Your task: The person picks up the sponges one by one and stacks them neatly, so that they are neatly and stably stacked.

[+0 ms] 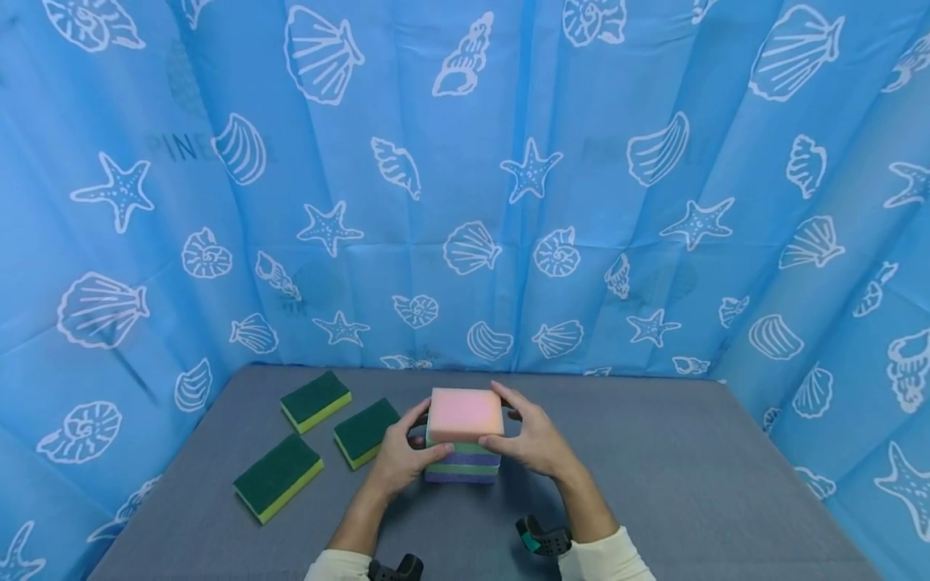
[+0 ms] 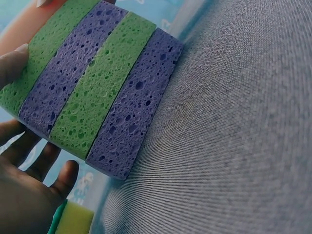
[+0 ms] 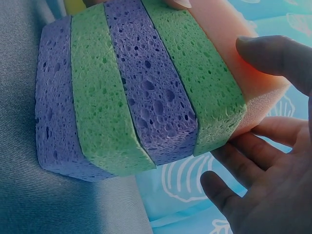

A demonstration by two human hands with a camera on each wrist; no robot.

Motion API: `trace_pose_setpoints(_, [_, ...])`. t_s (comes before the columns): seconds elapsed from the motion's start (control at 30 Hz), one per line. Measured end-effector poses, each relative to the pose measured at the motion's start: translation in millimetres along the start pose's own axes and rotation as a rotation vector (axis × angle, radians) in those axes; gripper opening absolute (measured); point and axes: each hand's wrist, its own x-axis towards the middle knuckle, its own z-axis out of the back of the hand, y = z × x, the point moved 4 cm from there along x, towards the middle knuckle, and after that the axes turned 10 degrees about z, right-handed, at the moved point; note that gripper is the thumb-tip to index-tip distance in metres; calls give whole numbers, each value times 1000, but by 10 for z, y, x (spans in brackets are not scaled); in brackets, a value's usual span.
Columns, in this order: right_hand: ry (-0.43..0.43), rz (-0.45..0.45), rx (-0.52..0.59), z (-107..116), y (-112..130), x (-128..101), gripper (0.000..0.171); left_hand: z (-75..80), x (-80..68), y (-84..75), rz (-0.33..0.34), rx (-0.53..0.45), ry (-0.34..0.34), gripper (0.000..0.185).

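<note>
A stack of sponges (image 1: 463,466) stands mid-table, alternating purple and green layers (image 2: 97,83) (image 3: 122,97) with a pink sponge (image 1: 465,413) on top. My left hand (image 1: 433,434) curls round the pink sponge's left end, thumb on the near face. My right hand (image 1: 508,424) holds its right end, thumb in front and fingers over the far edge. In the left wrist view the left fingers (image 2: 63,178) hang a little off the stack's side. The right fingers (image 3: 219,187) also stand apart from the lower layers, while the thumb (image 3: 273,53) lies by the pink sponge (image 3: 234,44).
Three green-and-yellow scouring sponges (image 1: 316,399) (image 1: 366,432) (image 1: 278,476) lie left of the stack on the grey cloth-covered table (image 1: 690,468). A blue curtain with white shells (image 1: 508,202) closes off the back and both sides. Wrist straps (image 1: 541,537) show at my forearms.
</note>
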Motion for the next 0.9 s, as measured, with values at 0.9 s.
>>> trace_pose_setpoints(0.9, [-85, 17, 44, 20, -31, -6, 72, 10, -10, -26, 30, 15, 3, 73])
